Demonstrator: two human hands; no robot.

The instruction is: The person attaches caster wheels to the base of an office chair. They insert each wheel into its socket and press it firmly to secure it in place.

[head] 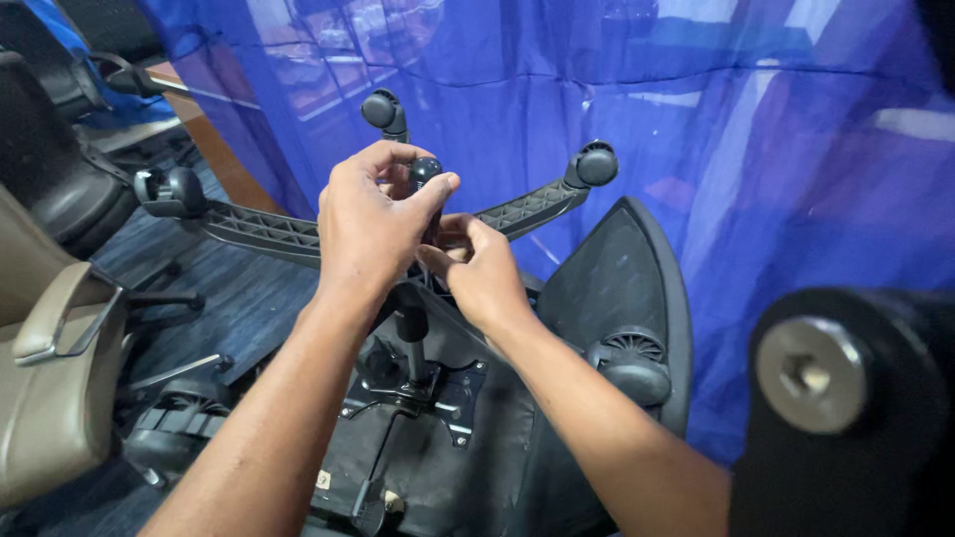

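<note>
Clearly, both hands work at mid-frame: left hand [366, 231] grasping a black caster [425, 171] by its stem, right hand [484, 273] pinching beneath; keeping the star base [261, 231] steady helps.

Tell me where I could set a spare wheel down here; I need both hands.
Bare floor lies between the beige chair and the upturned chair seat, under the long base leg. Around the post, where the left hand and right hand meet, it is crowded. The blue curtain closes the right.
</note>
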